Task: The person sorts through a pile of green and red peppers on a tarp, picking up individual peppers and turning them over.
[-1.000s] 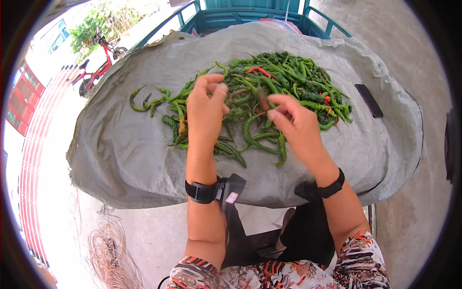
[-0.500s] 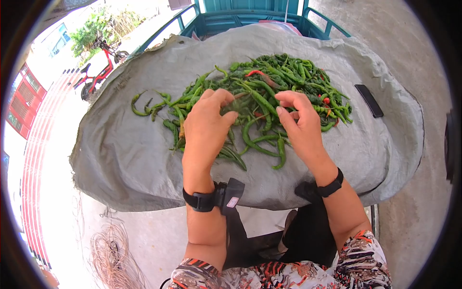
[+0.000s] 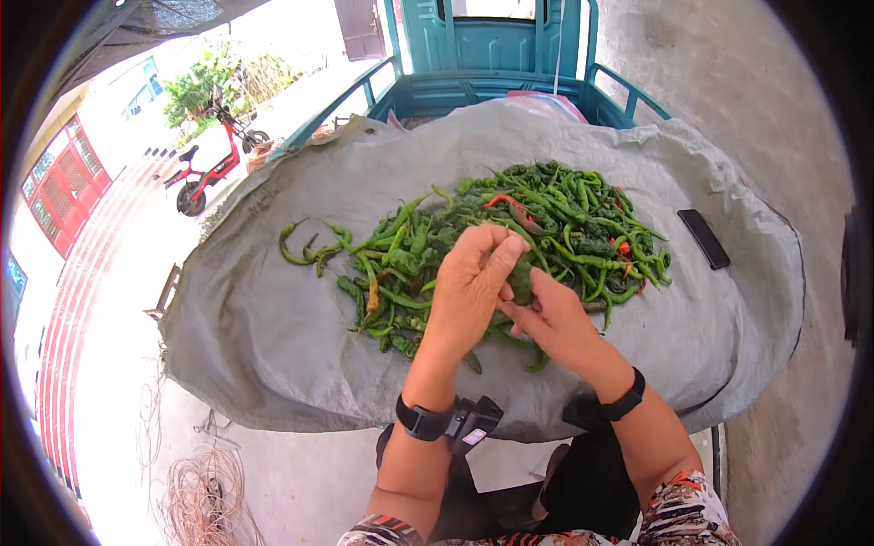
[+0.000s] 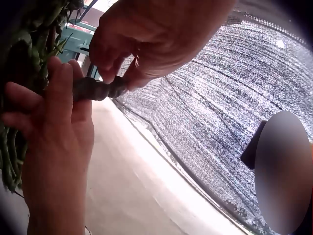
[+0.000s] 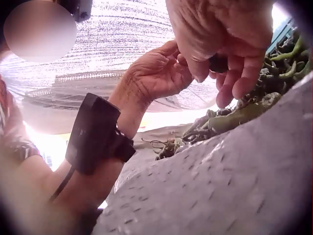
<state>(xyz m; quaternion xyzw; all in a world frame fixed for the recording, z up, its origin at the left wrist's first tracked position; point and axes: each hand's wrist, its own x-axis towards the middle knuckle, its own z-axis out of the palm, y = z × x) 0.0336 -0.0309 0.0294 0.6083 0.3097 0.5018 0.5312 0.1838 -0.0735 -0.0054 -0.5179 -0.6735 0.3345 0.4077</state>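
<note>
A dark green chili pepper [image 3: 522, 280] is held up between my two hands over the near side of a pile of peppers [image 3: 564, 205]. My left hand [image 3: 469, 291] pinches one end of it between thumb and fingers. From the other side my right hand [image 3: 560, 323] grips the opposite end. The left wrist view shows the wrinkled pepper [image 4: 100, 90] spanning the gap between both hands. In the right wrist view, the fingers of my right hand [image 5: 225, 44] hide most of it. A red pepper [image 3: 501, 200] lies on top of the pile.
The pile lies on a grey woven sheet [image 3: 273, 346] spread before a blue cargo bed [image 3: 492, 86]. A black phone [image 3: 704, 238] lies to the right. Loose peppers [image 3: 305, 250] lie at the left. A wire tangle [image 3: 209, 500] sits on the ground; a red bike [image 3: 218, 164] stands farther off.
My hands have come together from apart and now hold a dark green pepper. A brownish pepper, blurred between them earlier, now lies on the pile. The head view has tilted up.
</note>
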